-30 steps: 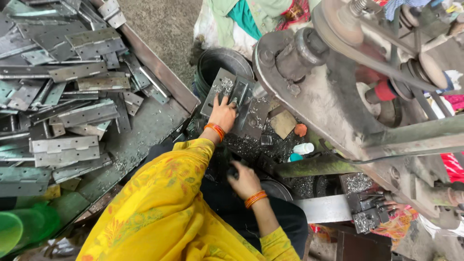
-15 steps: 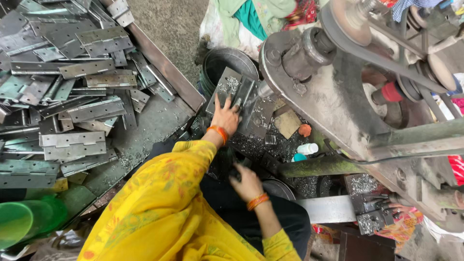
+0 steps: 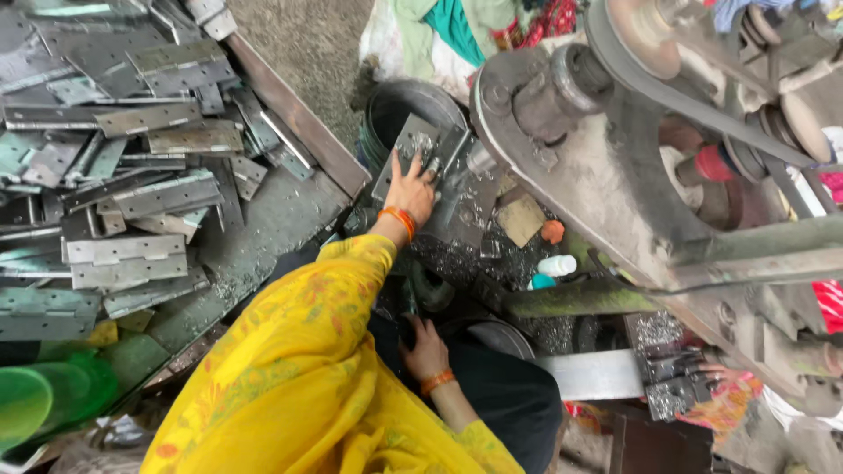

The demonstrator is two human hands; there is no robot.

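The left hand (image 3: 411, 189) lies flat, fingers spread, on a metal plate (image 3: 420, 149) on the machine bed, its long axis running away from the person toward the dark bucket (image 3: 413, 105). The right hand (image 3: 426, 349) sits low by the lap; its grip cannot be told. Hinges (image 3: 132, 254) fill the tray (image 3: 299, 123) at left.

Workshop floor (image 3: 307, 39): bare grey concrete. Left: shallow metal tray (image 3: 299, 132) heaped with grey steel hinges (image 3: 132, 254). Right: belt-driven press machine (image 3: 615, 175). Crumpled cloth bundle (image 3: 457, 26) at top. Diffuse daylight.
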